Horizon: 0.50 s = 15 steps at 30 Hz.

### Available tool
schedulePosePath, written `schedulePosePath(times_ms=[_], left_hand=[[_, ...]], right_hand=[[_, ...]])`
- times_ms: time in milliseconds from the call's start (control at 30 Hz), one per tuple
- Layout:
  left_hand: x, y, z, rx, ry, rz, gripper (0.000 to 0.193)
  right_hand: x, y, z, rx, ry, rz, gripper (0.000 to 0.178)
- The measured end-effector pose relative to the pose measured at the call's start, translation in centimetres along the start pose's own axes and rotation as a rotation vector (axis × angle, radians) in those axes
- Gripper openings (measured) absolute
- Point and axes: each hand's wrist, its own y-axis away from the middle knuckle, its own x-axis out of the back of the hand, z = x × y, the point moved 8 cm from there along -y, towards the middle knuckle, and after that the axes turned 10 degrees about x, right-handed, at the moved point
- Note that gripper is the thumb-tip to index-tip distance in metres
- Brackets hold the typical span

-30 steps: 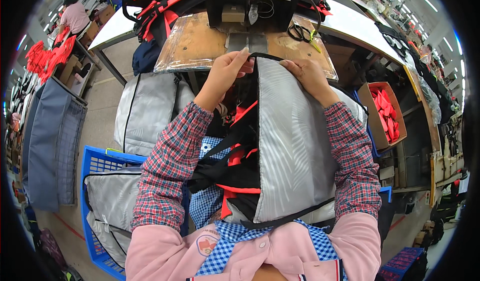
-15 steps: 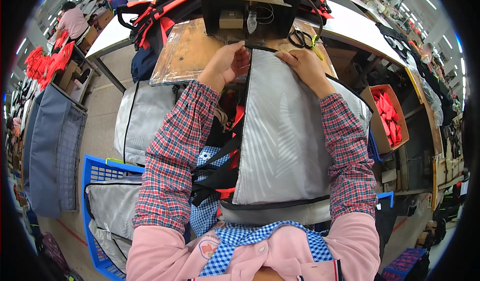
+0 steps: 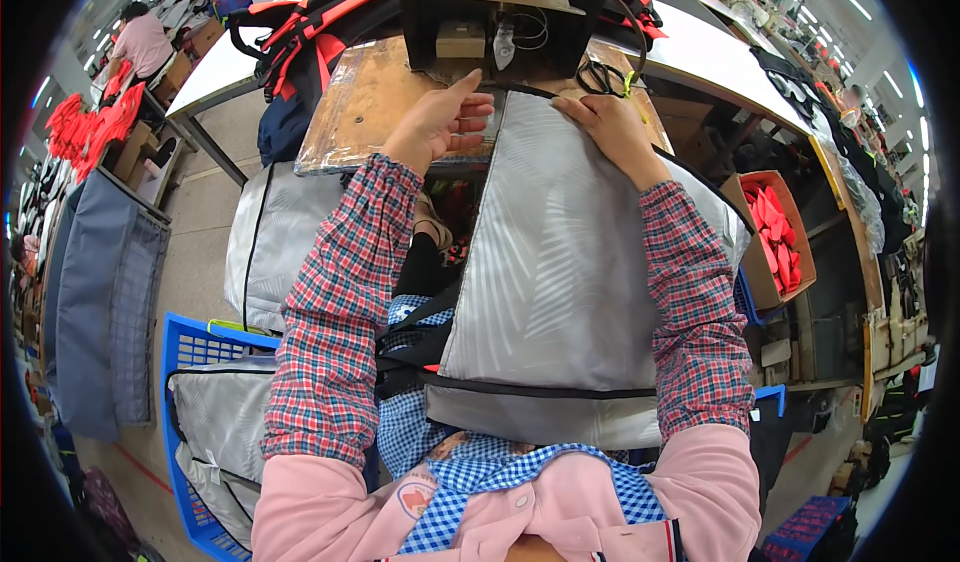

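A large grey fabric bag piece [image 3: 560, 252] with a pale leaf pattern and dark edging lies between my arms, from the wooden tabletop down to my lap. My right hand [image 3: 612, 134] pinches its upper edge, thumb on top. To the left of that edge, my left hand [image 3: 440, 127] is off the fabric, with fingers apart and thumb pointing up. Black straps [image 3: 420, 347] hang beside the bag piece, over my blue checked apron [image 3: 410, 427]. Right above both hands stands a dark machine housing [image 3: 490, 22] with a small lamp inside.
Black-handled scissors [image 3: 603, 77] lie to the right of the machine on the wooden tabletop [image 3: 365, 102]. A blue basket [image 3: 190, 347] at left holds more grey pieces. At right stands a carton [image 3: 745, 197] of red pieces. A person [image 3: 145, 42] works at far left.
My left hand has drawn away leftward from the fabric edge and opened. The bag piece's lower left part has spread left, hiding the red strap. My right hand keeps its grip.
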Motion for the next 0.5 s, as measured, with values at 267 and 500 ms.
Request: schedulePosePath(times_ms=[267,500], left_hand=[[-1.1,0.2,1.9,-0.124,0.039,0.054,0.02],[-0.8,-0.7,2.9,-0.12,0.12,0.093,0.016]], right_hand=[[0.2,-0.6,-0.9,0.005,0.008,-0.013,0.045],[0.8,-1.5,-1.3,0.07,-0.073,0.042,0.051]])
